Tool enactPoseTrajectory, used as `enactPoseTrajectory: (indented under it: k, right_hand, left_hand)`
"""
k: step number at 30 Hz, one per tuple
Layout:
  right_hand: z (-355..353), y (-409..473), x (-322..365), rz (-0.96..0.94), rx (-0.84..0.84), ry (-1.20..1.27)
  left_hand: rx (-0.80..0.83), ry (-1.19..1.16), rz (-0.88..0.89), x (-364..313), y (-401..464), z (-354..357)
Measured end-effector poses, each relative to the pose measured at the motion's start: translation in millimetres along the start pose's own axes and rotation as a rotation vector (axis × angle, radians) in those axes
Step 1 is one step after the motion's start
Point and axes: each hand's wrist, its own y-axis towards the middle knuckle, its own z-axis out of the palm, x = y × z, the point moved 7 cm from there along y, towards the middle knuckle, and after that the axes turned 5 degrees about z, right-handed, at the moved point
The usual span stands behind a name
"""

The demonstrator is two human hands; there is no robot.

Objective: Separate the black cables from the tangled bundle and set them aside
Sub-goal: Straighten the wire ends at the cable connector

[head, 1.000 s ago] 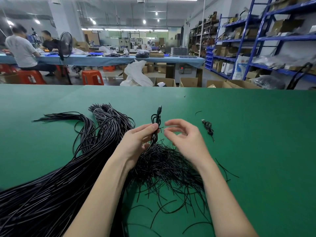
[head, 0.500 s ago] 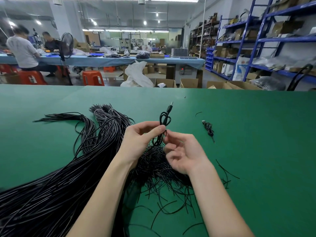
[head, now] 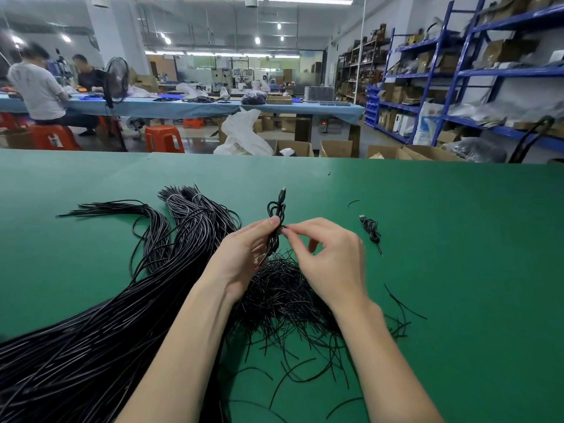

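A thick bundle of long black cables (head: 100,331) lies across the left of the green table (head: 457,270). A tangled heap of thin black wires (head: 283,294) sits under my hands. My left hand (head: 244,254) grips a small coiled black cable (head: 276,209) with its plug pointing up. My right hand (head: 329,257) pinches the same coil just beside my left thumb, thumb and forefinger together. Another coiled black cable (head: 370,228) with a plug lies set apart on the table to the right.
Loose wire offcuts (head: 396,306) lie scattered at the right of the heap. Beyond the table's far edge stand cardboard boxes (head: 335,148), orange stools (head: 163,138), blue shelving (head: 457,74), and two people sit at a distant blue table (head: 183,105).
My right hand has turned over from palm-up below the coil and risen, its fingertips now pinching the coil at my left thumb. The coil's plug has tipped back to the left.
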Motion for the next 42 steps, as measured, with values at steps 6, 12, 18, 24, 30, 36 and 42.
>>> enactPoseTrajectory:
  k: [6, 12, 18, 24, 30, 36, 42]
  right_hand:
    - [50.4, -24.8, -30.4, 1.174, 0.319, 1.112]
    - [34.7, -16.0, -29.5, 0.95, 0.382, 0.918]
    - [-3.4, 7.2, -15.5, 0.112, 0.153, 0.185]
    - [-2.2, 4.3, -1.1, -0.029, 0.001, 0.174]
    - [58.1, -34.2, -16.7, 1.334, 0.362, 1.451]
    - [21.1, -1.0, -19.0, 0.624, 0.046, 0.597]
    - [8.0, 1.5, 0.1, 0.064, -0.032, 0.231]
  left_hand:
    - [-0.019, 0.067, 0.137, -12.0, -1.1, -1.9]
    - [-0.025, 0.042, 0.091, -11.5, -1.6, -2.7]
    - [0.009, 0.017, -0.015, -2.2, -2.0, 2.9]
    - [0.001, -0.011, -0.009, -2.0, -2.5, -1.1]
    - [-0.018, -0.079, 0.195, -13.5, -1.1, -1.5]
    - [-0.081, -0.108, 0.202, -12.8, -1.0, -5.4]
    - [-0.067, -0.159, 0.104, -3.7, 0.6, -2.3]
